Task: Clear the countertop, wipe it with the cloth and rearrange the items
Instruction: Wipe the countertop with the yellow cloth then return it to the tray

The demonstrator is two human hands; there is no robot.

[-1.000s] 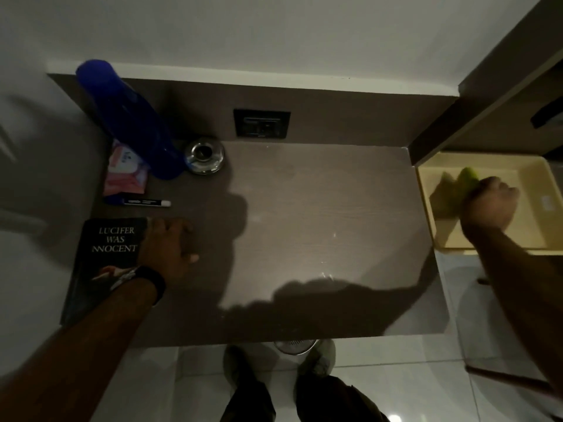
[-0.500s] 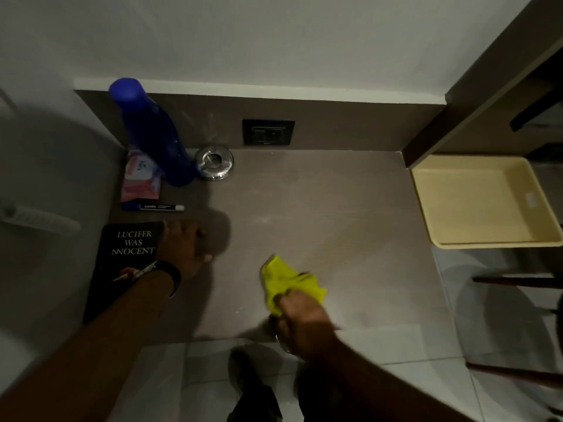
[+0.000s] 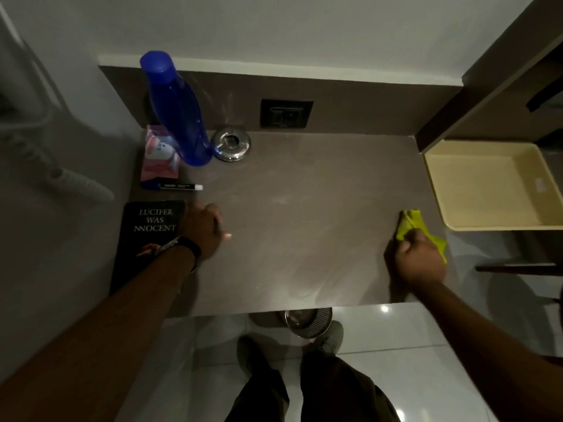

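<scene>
The right hand (image 3: pixel 419 258) fists the crumpled yellow-green cloth (image 3: pixel 409 225) at the brown countertop's (image 3: pixel 304 214) right edge. The unwiped surface extends leftward, toward the left hand (image 3: pixel 202 231), which rests with fingers loosely spread, holding nothing, beside the black book (image 3: pixel 146 236).

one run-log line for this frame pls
phase: wiping | right hand: grip on yellow cloth, countertop right edge | left hand: on book

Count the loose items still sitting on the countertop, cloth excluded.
5, all at the left end: blue bottle at the back, pink packet beside it, metal ashtray to its right, marker in front, black book nearest. None seem hidden.
</scene>
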